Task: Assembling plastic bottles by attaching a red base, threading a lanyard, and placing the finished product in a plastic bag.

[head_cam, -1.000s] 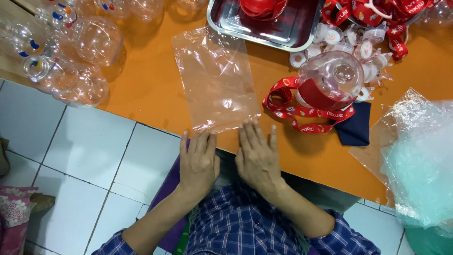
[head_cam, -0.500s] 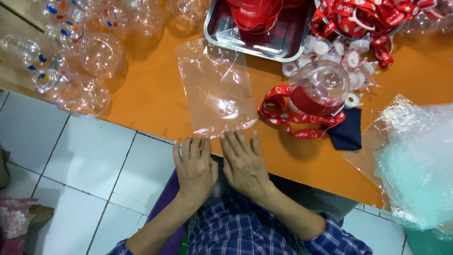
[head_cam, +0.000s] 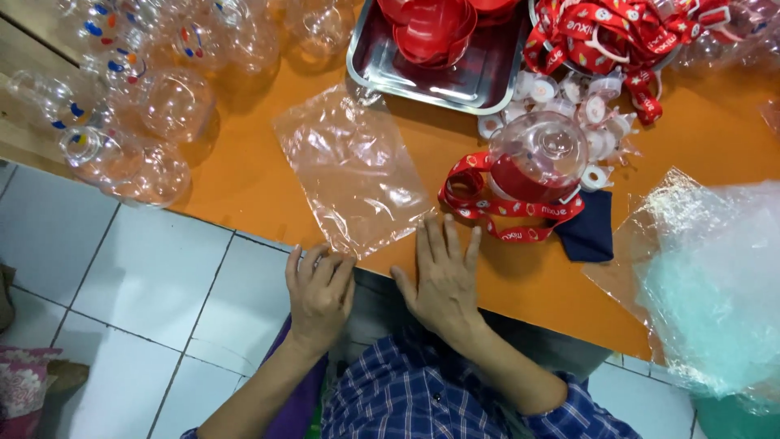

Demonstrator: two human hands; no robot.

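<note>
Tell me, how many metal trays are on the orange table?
1. The metal tray sits at the table's far edge, holding red bowls. Others could lie outside the view.

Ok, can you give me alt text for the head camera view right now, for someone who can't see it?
Two bare hands rest at the near edge of an orange table: the left hand and right hand both touch the near edge of a flat clear plastic bag. To the right sits a clear round container with a red base and red strap.

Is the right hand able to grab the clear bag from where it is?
Probably yes. The right hand lies flat on the orange table, its fingers at the near corner of the clear bag, with nothing in between.
</note>
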